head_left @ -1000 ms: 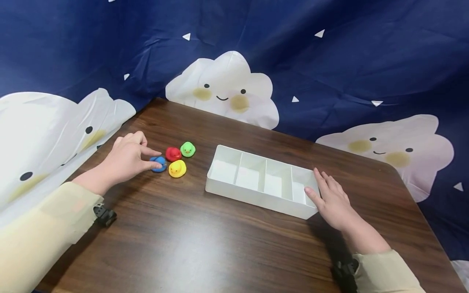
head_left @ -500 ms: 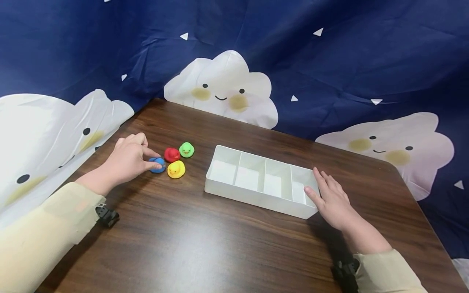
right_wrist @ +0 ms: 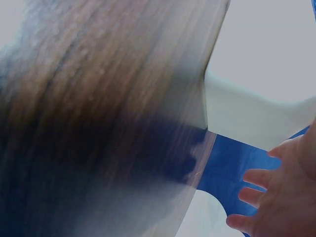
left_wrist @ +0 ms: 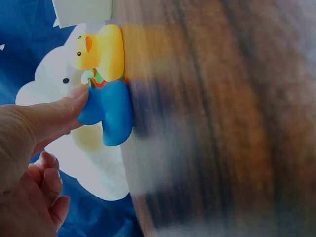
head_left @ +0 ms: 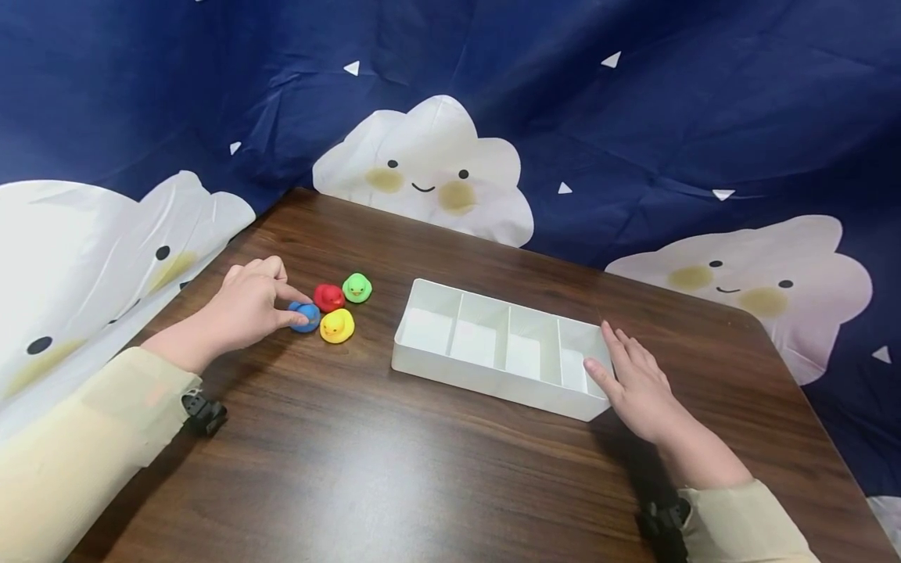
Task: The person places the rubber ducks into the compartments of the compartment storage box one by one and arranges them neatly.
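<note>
My left hand pinches a small blue rubber duck between thumb and forefinger, low at the table. In the left wrist view the thumb lies against the duck's head. Close beside it are a yellow rubber duck and a red one, with a green one just behind. To the right stands a white tray with compartments. My right hand rests at the tray's right end, fingers straight along the outer side and thumb over the near rim corner.
Brown wooden table under everything, its far edge meeting a dark blue curtain printed with smiling clouds. A strip of bare wood separates the ducks from the tray. Each wrist carries a black strap device.
The left hand keeps its pinch on the blue duck, which shifts only very slightly. The right hand and tray stay put. The whole view drifts a little.
</note>
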A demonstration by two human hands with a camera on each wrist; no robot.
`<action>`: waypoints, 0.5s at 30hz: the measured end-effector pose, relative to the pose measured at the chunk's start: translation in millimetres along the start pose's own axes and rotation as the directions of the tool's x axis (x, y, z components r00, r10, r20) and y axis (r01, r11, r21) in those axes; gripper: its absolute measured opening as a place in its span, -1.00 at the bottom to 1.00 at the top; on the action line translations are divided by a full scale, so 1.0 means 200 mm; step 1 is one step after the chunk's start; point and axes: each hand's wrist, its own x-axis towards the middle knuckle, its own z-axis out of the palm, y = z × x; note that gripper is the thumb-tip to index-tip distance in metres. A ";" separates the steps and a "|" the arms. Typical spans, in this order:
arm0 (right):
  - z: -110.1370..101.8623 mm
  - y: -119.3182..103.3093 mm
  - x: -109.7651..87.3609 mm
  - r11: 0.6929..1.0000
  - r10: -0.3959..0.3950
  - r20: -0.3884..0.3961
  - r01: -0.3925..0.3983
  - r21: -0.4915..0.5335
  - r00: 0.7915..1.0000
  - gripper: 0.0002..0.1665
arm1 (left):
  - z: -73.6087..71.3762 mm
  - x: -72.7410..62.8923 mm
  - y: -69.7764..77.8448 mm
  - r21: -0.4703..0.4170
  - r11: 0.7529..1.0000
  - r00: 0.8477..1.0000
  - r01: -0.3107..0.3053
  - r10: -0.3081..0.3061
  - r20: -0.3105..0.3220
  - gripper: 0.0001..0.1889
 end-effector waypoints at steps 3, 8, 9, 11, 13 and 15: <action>0.00 0.00 0.00 1.000 -0.001 -0.001 0.001 0.005 1.000 -0.09 | 0.00 0.01 0.00 -0.008 1.000 1.000 -0.003 0.003 0.026 -0.74; 0.01 0.01 0.00 1.000 0.000 -0.001 0.000 0.007 1.000 -0.09 | -0.03 0.02 0.00 -0.035 0.999 0.998 0.006 -0.003 0.070 -0.74; 0.01 0.01 0.00 1.000 0.001 0.000 -0.001 0.008 1.000 -0.09 | -0.04 0.02 0.00 -0.043 0.999 0.997 0.008 -0.005 0.073 -0.74; 0.01 0.01 0.00 1.000 0.002 0.000 -0.002 0.010 1.000 -0.10 | -0.05 0.02 0.00 -0.054 0.999 0.997 0.001 0.002 0.073 -0.74; 0.01 0.01 0.00 1.000 0.002 0.000 -0.002 0.011 1.000 -0.10 | -0.07 0.03 0.00 -0.063 0.998 0.998 -0.007 0.012 0.068 -0.75; 0.01 0.01 0.00 1.000 0.002 -0.001 -0.002 0.012 1.000 -0.10 | -0.09 0.04 0.00 -0.066 0.998 0.998 -0.019 0.023 0.063 -0.75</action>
